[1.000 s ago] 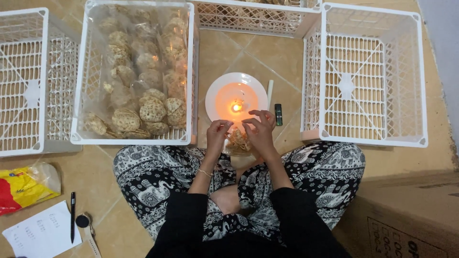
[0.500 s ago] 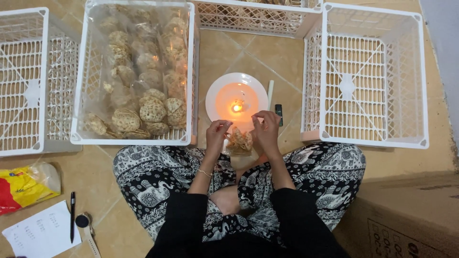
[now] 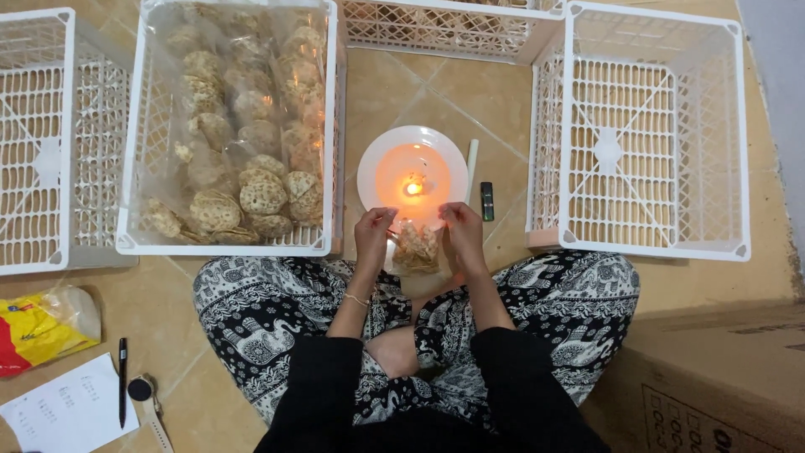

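At frame centre, the left hand [image 3: 373,231] and right hand [image 3: 463,231] each pinch the top of a small clear plastic bag of round crackers [image 3: 416,247], just below the lit candle on a white plate [image 3: 375,159]. The white plastic crate of bagged crackers [image 3: 329,126] at upper left looks well filled; the empty white plastic crate [image 3: 738,143] at right holds nothing.

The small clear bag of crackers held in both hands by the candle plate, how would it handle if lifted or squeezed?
The small bag of crackers, pinched at its top by the left hand and right hand, probably hangs floppy, since the film is thin. It looks light. The round crackers would likely crack if squeezed.
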